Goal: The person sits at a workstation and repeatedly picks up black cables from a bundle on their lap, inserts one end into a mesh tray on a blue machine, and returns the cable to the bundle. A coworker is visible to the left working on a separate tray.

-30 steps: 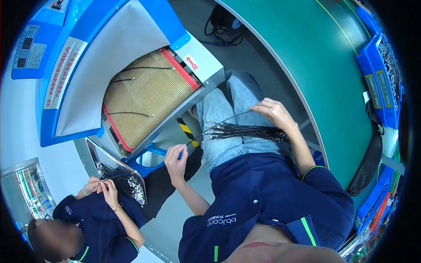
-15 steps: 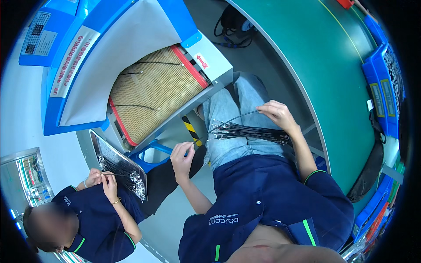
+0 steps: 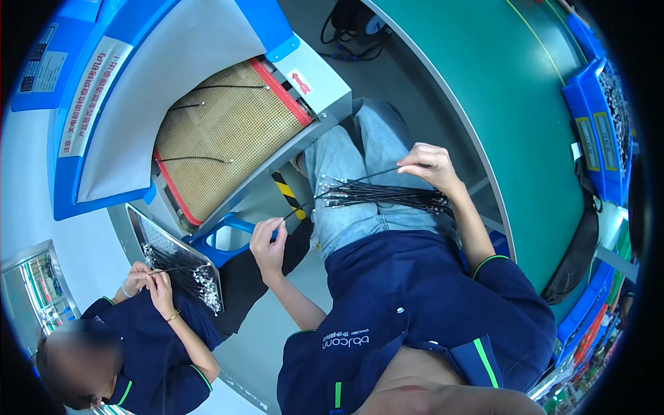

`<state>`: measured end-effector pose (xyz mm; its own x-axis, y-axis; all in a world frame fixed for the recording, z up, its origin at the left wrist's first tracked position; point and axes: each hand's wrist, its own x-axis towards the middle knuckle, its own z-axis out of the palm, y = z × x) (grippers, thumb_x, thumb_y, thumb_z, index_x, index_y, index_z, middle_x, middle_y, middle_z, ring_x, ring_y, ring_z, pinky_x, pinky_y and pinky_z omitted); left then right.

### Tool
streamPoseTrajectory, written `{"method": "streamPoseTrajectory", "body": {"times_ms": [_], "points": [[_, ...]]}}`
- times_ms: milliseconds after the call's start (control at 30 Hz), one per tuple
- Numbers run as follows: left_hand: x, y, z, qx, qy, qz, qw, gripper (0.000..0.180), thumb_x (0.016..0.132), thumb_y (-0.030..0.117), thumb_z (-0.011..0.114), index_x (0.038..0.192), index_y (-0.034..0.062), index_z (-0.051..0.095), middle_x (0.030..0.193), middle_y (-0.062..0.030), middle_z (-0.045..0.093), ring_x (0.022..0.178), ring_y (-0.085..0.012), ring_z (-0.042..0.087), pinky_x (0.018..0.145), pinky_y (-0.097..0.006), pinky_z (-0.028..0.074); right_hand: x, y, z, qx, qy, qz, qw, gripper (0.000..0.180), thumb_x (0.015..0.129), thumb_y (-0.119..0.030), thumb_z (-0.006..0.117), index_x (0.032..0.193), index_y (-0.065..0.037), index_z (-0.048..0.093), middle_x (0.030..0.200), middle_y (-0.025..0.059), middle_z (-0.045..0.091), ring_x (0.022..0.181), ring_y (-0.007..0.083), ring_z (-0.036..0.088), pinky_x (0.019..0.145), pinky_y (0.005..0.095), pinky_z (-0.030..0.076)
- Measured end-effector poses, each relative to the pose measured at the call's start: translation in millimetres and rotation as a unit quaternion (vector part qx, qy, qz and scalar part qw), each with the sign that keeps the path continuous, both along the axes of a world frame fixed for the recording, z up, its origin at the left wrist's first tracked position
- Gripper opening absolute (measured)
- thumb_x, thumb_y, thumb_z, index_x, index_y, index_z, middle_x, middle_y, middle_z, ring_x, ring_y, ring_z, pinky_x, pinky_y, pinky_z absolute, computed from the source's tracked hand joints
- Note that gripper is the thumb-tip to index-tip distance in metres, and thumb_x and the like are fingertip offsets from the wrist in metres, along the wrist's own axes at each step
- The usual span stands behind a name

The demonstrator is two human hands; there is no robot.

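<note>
Between my two hands a thin black cable [image 3: 377, 174] is stretched in a slanting line over my lap. My left hand [image 3: 268, 243] is closed, pinching the cable's lower left end beside my thigh. My right hand [image 3: 430, 166] is closed on its upper right end, above my knees. A bundle of black cables [image 3: 391, 196] with small silvery ends lies across my thighs, just below the held cable. The fingers partly hide both ends of the held cable.
A mesh conveyor belt [image 3: 228, 128] with red edges carries several black cables at the far left. A co-worker [image 3: 159, 346] handles a cable over a metal tray [image 3: 214, 266] of cables. A green table [image 3: 477, 90] curves along the right, with blue bins [image 3: 602, 138]. A blue stool [image 3: 225, 238] stands nearby.
The held cable now runs in a straighter line between both hands. The whole view has shifted slightly, moving the scene left. Both hands keep their grip.
</note>
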<state>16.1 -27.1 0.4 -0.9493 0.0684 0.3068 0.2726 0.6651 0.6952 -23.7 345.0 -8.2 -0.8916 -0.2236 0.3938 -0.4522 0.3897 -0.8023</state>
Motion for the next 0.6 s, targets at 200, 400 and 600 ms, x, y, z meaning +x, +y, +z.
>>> {"method": "streamPoseTrajectory", "body": {"times_ms": [200,400,600], "points": [[0,-3,6,-0.017,0.012,0.007,1.0,0.014,0.071,-0.005,0.07,0.083,0.0015,0.066,0.083,-0.0104,0.067,0.075,-0.0264,0.064,0.068,-0.034,0.05,1,-3,16,0.103,0.038,0.013,0.994,0.013,0.072,-0.007,0.074,0.082,-0.004,0.066,0.079,0.0064,0.065,0.068,0.0214,0.063,0.059,0.0313,0.049],[-16,1,2,-0.001,0.007,-0.025,1.0,0.015,0.07,-0.003,0.07,0.083,0.0028,0.066,0.082,-0.0093,0.067,0.075,-0.0253,0.064,0.066,-0.034,0.05,8,-7,27,0.175,0.089,-0.05,0.979,0.019,0.068,-0.004,0.075,0.085,-0.004,0.066,0.078,0.0077,0.063,0.067,0.0226,0.061,0.057,0.0332,0.049],[2,-6,0,0.0,-0.013,0.01,1.0,0.014,0.071,-0.005,0.069,0.082,0.0015,0.065,0.081,-0.0094,0.067,0.074,-0.0235,0.064,0.067,-0.031,0.05,3,-13,28,0.155,0.05,-0.033,0.986,0.018,0.07,-0.002,0.074,0.086,-0.002,0.067,0.078,0.0085,0.064,0.07,0.0221,0.063,0.06,0.0322,0.05]]}}
